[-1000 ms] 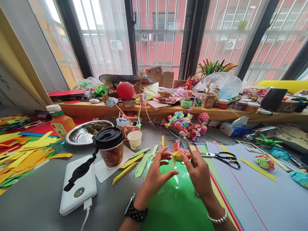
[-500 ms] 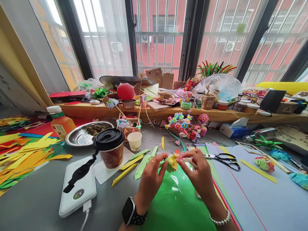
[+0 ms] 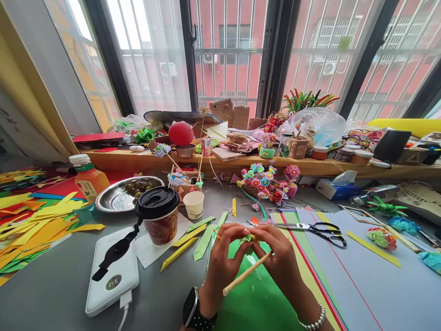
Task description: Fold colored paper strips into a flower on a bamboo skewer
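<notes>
Both hands meet over a shiny green sheet (image 3: 255,299) in front of me. My left hand (image 3: 225,253), with a ring and a watch at the wrist, pinches a small folded green paper piece (image 3: 245,238), largely hidden by the fingers. My right hand (image 3: 277,250), with a beaded bracelet, is closed around the same piece, where a bit of yellow shows. A pale wooden stick (image 3: 246,275) sticks out from under the right fingers, slanting down to the left. Folded green paper strips (image 3: 204,240) lie left of my hands, and black-handled scissors (image 3: 325,230) lie to the right.
A lidded coffee cup (image 3: 161,225), a paper cup (image 3: 193,204) and a white power bank (image 3: 113,271) stand or lie at left. Behind them is a metal plate (image 3: 112,207) of round fruit. Crafted flowers (image 3: 263,179) lie centre back; coloured sheets (image 3: 347,271) cover the right side.
My hands have come closer together and turned the folded piece. The wooden stick now points down toward me, its length in plain view. The scene has shifted slightly in the picture.
</notes>
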A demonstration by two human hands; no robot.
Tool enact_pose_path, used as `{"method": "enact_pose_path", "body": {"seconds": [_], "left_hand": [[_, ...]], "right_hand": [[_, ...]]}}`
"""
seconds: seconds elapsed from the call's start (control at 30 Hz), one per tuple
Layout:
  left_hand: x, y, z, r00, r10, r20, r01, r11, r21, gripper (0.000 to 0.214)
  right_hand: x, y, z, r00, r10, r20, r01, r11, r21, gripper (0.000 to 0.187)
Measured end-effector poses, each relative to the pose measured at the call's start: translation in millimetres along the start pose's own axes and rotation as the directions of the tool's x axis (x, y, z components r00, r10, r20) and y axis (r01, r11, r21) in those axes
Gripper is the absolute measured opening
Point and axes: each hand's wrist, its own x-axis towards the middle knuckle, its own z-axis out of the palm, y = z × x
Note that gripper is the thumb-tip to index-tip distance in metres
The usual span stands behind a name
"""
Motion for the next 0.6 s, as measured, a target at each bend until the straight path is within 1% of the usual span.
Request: {"method": "enact_pose_path", "body": {"seconds": [0.1,0.2,0.27,0.33,0.47,0.6], "left_hand": [[0.7,-1.8,0.3,0.998,-0.058,-0.026,0.056,0.996,-0.070,0.022],[2.5,-2.1,-2.8,0.996,-0.063,-0.064,0.064,0.998,0.011,0.017],[3.9,-1.0,-5.6,0.997,-0.036,-0.062,0.042,0.994,0.097,0.012],[5.0,0.7,-7.8,0.999,-0.020,-0.046,0.027,0.989,0.143,0.009],[6.1,4.8,-8.8,0.999,-0.032,-0.034,0.036,0.990,0.133,0.007],[7.6,8.2,-9.5,0.999,-0.026,-0.019,0.028,0.994,0.108,0.008]], "right_hand": [[1.6,-2.9,1.1,1.000,0.008,-0.012,-0.008,1.000,0.019,0.021],[2.6,-4.2,3.5,1.000,0.009,-0.004,-0.008,0.999,0.050,0.020],[2.5,-4.2,5.1,1.000,0.007,-0.006,-0.007,0.999,0.053,0.019],[2.0,-4.0,6.0,1.000,0.008,-0.014,-0.008,0.999,0.047,0.018],[0.4,-5.2,5.0,0.999,0.007,-0.031,-0.006,0.999,0.034,0.013],[-0.9,-6.9,3.0,0.999,-0.003,-0.047,0.004,1.000,0.020,0.013]]}}
